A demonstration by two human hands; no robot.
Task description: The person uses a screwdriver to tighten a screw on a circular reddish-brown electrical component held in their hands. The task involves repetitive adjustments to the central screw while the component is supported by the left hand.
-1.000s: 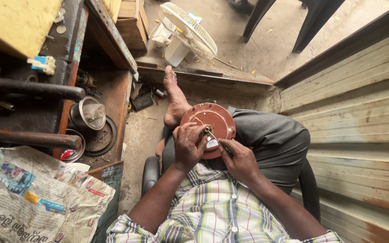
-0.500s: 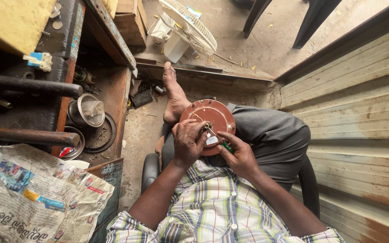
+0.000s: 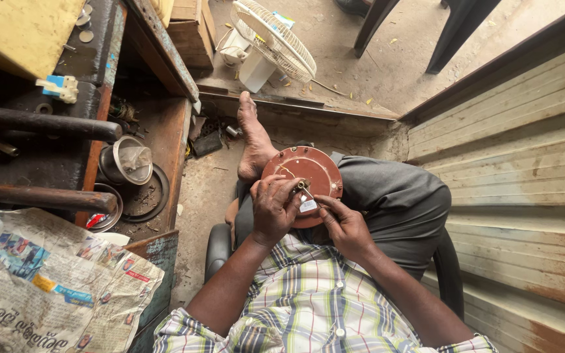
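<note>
Both our hands crowd the round reddish-brown disc (image 3: 308,171) on our lap: left hand (image 3: 274,210) curled over its near edge, right hand (image 3: 342,223) pinching a small white part (image 3: 308,206) there.

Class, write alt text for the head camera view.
Seated person's left hand and right hand work on a small part at the middle of a round brown disc on their lap. A white fan lies on the floor ahead.
</note>
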